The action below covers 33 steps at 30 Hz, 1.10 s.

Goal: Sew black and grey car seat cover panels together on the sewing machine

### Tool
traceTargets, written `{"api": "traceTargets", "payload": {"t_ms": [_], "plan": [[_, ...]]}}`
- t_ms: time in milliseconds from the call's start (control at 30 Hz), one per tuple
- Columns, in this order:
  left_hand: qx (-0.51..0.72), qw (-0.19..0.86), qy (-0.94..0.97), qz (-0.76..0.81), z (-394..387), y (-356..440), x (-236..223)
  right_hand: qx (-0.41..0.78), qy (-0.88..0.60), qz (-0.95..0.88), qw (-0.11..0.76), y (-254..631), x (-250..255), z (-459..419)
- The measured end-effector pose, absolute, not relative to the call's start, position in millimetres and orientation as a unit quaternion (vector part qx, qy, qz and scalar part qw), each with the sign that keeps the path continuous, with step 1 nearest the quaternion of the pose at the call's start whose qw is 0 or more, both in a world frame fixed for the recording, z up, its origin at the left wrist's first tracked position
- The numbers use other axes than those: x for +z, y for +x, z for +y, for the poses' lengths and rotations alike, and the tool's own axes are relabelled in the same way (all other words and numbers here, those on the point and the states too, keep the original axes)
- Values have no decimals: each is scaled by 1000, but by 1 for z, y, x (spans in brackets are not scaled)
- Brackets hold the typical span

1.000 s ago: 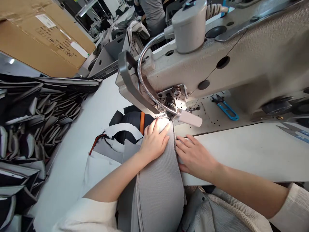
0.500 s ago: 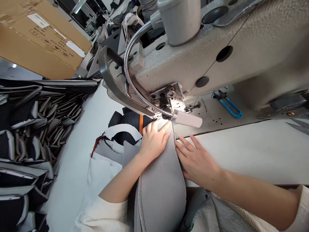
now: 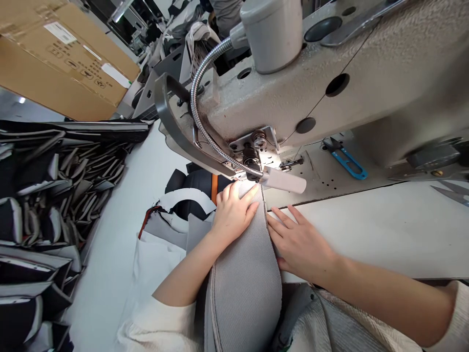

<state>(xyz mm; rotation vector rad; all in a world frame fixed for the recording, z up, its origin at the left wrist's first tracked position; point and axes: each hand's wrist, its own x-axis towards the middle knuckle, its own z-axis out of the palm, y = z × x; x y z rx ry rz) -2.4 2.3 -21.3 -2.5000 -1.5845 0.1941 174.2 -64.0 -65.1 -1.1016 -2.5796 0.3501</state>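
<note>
- In the head view, counted: two bare hands, left hand [image 3: 232, 210] and right hand [image 3: 298, 239]; one sewing machine [image 3: 271, 107]; one gray fabric panel [image 3: 245, 288]; one pair of blue snips [image 3: 350, 164]; one pair of shears [image 3: 452, 193], cut off at the right edge; one cardboard box [image 3: 78, 80]; too many stacked pieces [image 3: 69, 166] at left to count.
- With left hand, presses palm-down on top of the panel's far part, just before the machine's lit presser area; fingers slightly bent and close together, thumb apart, without a visible pinch.
- With right hand, rests flat, fingers extended and a little spread, tips at the panel's right edge, palm over the white table [image 3: 388, 225]; without a grasp.
- At center, panel running from the near side to beneath the machine head.
- Over its far end, pale lamp head [image 3: 284, 181] on a flexible metal tube [image 3: 198, 88]; exact needle contact hidden.
- Beyond left hand, dark piece [image 3: 198, 181] with orange stripe [image 3: 214, 188], beside a white curved strip [image 3: 186, 196]; partly hidden by the forearm.
- Far back, gray crate [image 3: 161, 80] and part of a person [image 3: 224, 17].
</note>
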Motion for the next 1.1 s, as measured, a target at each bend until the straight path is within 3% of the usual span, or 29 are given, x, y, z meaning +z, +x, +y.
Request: {"api": "traceTargets", "payload": {"t_ms": [800, 1100], "plan": [[62, 85, -842, -529, 2, -3, -22, 124, -393, -896, 164, 175, -66, -63], [64, 78, -845, -526, 3, -2, -19, 98, -395, -890, 208, 176, -67, -61]]}}
